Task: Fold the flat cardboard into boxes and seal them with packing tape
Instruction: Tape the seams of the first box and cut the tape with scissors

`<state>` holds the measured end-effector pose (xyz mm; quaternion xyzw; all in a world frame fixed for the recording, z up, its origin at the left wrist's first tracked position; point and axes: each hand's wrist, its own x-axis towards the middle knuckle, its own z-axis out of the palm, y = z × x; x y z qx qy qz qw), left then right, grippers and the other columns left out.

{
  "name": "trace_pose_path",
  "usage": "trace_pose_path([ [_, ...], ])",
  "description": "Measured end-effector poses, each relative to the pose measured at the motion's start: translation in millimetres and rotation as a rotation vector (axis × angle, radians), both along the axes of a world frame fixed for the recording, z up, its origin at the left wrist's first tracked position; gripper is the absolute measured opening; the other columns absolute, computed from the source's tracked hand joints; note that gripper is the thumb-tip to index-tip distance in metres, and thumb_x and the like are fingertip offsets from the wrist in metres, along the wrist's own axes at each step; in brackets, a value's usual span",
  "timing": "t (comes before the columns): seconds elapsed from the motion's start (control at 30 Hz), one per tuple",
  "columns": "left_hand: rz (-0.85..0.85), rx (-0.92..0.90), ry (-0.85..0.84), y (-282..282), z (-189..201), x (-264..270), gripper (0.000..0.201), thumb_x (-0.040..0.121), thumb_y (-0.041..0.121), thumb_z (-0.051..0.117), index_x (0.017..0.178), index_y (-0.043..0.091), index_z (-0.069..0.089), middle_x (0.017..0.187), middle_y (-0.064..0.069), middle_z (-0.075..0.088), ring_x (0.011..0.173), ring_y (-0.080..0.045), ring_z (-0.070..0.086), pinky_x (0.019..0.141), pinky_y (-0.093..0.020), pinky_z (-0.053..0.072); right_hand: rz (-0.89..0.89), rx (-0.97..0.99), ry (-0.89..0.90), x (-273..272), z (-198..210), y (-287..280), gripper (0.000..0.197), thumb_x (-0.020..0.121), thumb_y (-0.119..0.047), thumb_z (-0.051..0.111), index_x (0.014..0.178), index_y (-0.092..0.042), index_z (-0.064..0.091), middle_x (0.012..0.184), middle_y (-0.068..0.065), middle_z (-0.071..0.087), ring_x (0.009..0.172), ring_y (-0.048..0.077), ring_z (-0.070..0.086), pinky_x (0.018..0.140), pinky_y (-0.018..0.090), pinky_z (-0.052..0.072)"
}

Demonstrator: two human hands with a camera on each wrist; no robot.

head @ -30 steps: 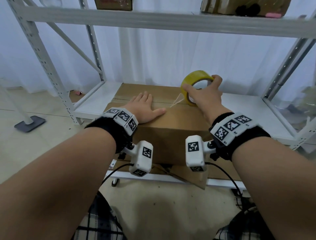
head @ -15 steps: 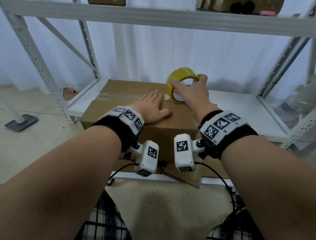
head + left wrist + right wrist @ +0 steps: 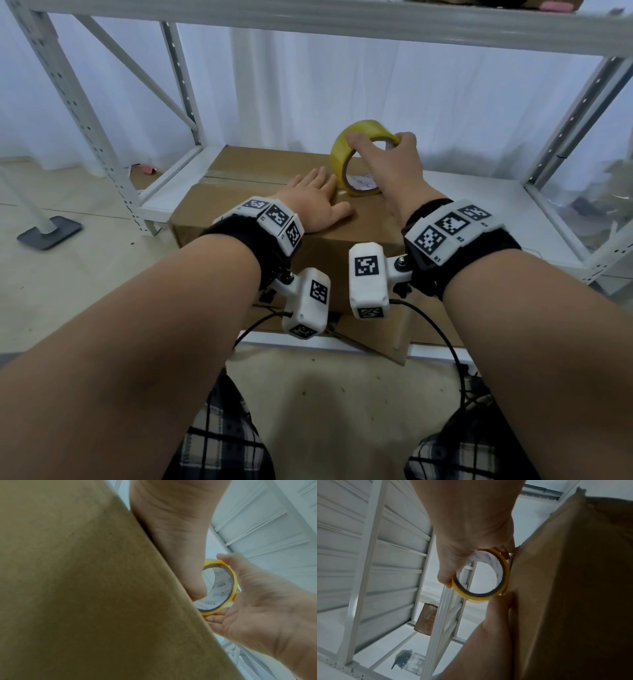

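White metal rack [image 3: 113, 164], filling most of the head view, with a low shelf [image 3: 479, 195] and an upper shelf across the top. Pale curtain behind, beige floor below.

Brown cardboard box [image 3: 239, 219] on the low shelf, at centre of the view, flaps closed on top, a seam running across the lid toward 9 o'clock. More flat cardboard [image 3: 376, 339] under the box, sticking out past the shelf edge at 6 o'clock.

Two bare forearms reaching in from 7 and 5 o'clock, each with a black wrist band carrying white marker blocks and a small white camera.

Left hand [image 3: 317, 202] lying flat on the box lid, palm down, fingers straight and together, thumb pointing to 3 o'clock; released, holding nothing, only pressing the lid.

Right hand [image 3: 387, 164] at 1 o'clock from the left hand, grasping the tape roll from above, thumb on the near rim and fingers over the far rim.

Yellow tape roll [image 3: 346, 150] standing on edge on the lid, touching the cardboard, just beside the left fingertips; white core with small print inside, seen in the left wrist view [image 3: 221, 588] and the right wrist view [image 3: 481, 596].

Grey flat stand base [image 3: 49, 231] on the floor at 9 o'clock. Checked trousers at the bottom edge.
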<state>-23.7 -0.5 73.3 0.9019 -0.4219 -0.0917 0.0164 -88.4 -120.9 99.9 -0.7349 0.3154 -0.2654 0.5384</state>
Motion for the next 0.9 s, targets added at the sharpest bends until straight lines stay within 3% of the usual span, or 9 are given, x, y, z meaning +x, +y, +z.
trace_pose_path([
  [0.13, 0.015, -0.007, 0.012, 1, 3, -4, 0.077, 0.098, 0.056, 0.025, 0.154, 0.012, -0.003, 0.161, -0.007, -0.009, 0.149, -0.017, -0.006, 0.120, -0.035, -0.002, -0.047, 0.042, -0.047, -3, -2, -2, 0.080, 0.076, -0.056, 0.069, 0.137, -0.019, 0.035, 0.118, -0.004, 0.047, 0.107, 0.017, 0.048, 0.090, 0.033, 0.042],
  [0.37, 0.016, 0.005, 0.009, 2, 3, -5, 0.077, 0.099, 0.055, 0.024, 0.153, 0.009, -0.004, 0.161, -0.008, -0.009, 0.149, -0.018, -0.005, 0.121, -0.033, 0.000, -0.139, 0.150, -0.109, -14, 0, -15, 0.075, 0.075, -0.051, 0.073, 0.135, -0.019, 0.041, 0.125, 0.001, 0.051, 0.108, 0.018, 0.051, 0.091, 0.035, 0.047],
  [0.57, 0.015, 0.003, 0.010, 4, 1, -3, 0.078, 0.098, 0.057, 0.025, 0.153, 0.009, -0.003, 0.161, -0.008, -0.008, 0.149, -0.017, -0.005, 0.121, -0.033, 0.000, -0.182, 0.177, -0.149, -18, -1, -14, 0.076, 0.076, -0.045, 0.074, 0.139, -0.020, 0.039, 0.120, -0.003, 0.048, 0.108, 0.017, 0.049, 0.083, 0.028, 0.041],
  [0.77, 0.020, 0.002, 0.009, 4, 4, -4, 0.078, 0.098, 0.057, 0.024, 0.153, 0.009, -0.002, 0.161, -0.007, -0.007, 0.149, -0.017, -0.003, 0.120, -0.033, 0.000, -0.200, 0.023, -0.081, -26, -1, -27, 0.083, 0.067, -0.052, 0.074, 0.137, -0.028, 0.037, 0.133, 0.003, 0.045, 0.114, 0.021, 0.048, 0.099, 0.040, 0.044],
  [0.9, 0.006, -0.019, 0.006, 3, 3, -1, 0.076, 0.097, 0.059, 0.025, 0.154, 0.014, 0.000, 0.162, -0.007, -0.005, 0.149, -0.020, -0.002, 0.120, -0.036, 0.001, -0.206, 0.116, -0.137, -23, -5, -24, 0.083, 0.074, -0.048, 0.072, 0.142, -0.026, 0.030, 0.139, 0.004, 0.041, 0.109, 0.019, 0.047, 0.094, 0.036, 0.046],
])
